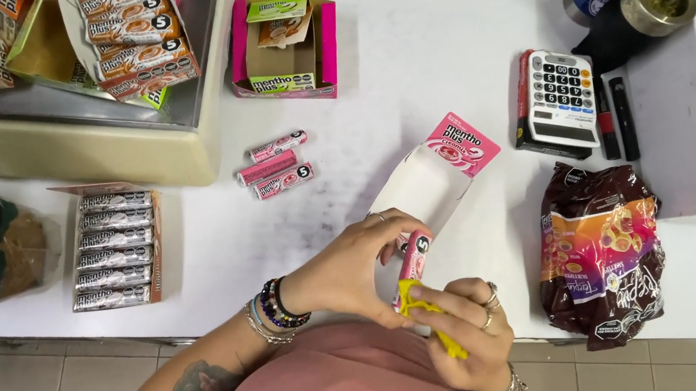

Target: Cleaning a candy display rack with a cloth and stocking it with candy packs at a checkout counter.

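Observation:
My left hand (351, 270) grips a pink candy roll (413, 260) together with a white-and-pink carton (434, 173) that lies open on the white counter (400, 55). My right hand (470, 331) holds a yellow cloth or wrapper (429, 312) against the lower end of the roll. Three more pink rolls (272, 166) lie loose on the counter beyond my left hand.
A pink display box (283, 46) stands farther back. A tray of grey rolls (114, 249) sits at the left beside a cream-coloured case (78, 156) with stacked boxes. At the right are a dark snack bag (602, 252), a calculator (560, 99), pens, a cup and a blue bottle.

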